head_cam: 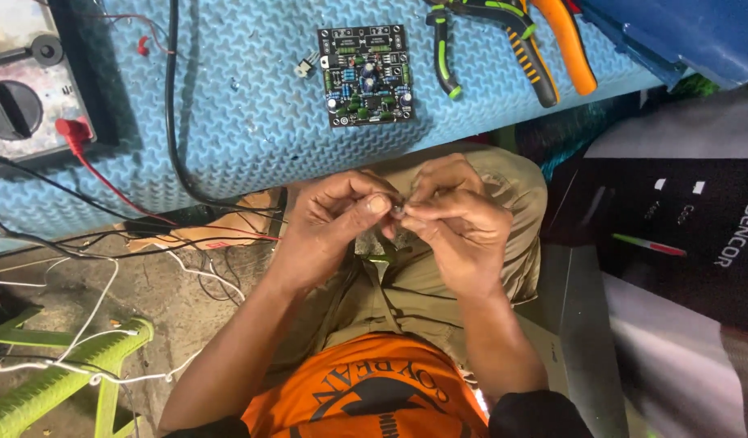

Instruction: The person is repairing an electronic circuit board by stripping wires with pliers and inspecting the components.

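My left hand (335, 221) and my right hand (455, 217) meet in front of my lap, fingertips pinched together on a tiny electronic part (398, 211) that is mostly hidden by the fingers. Both hands grip it between thumb and forefinger. A black circuit board (366, 75) with several small components lies on the blue textured mat (244, 105) above the hands.
Green-handled cutters (447, 49) and orange-black pliers (544, 49) lie at the mat's upper right. A multimeter (25, 97) with a red lead (98, 170) sits at upper left. Black and white wires (106, 251) trail over the floor. A green stool (58, 373) stands at lower left, a black device (674, 235) at right.
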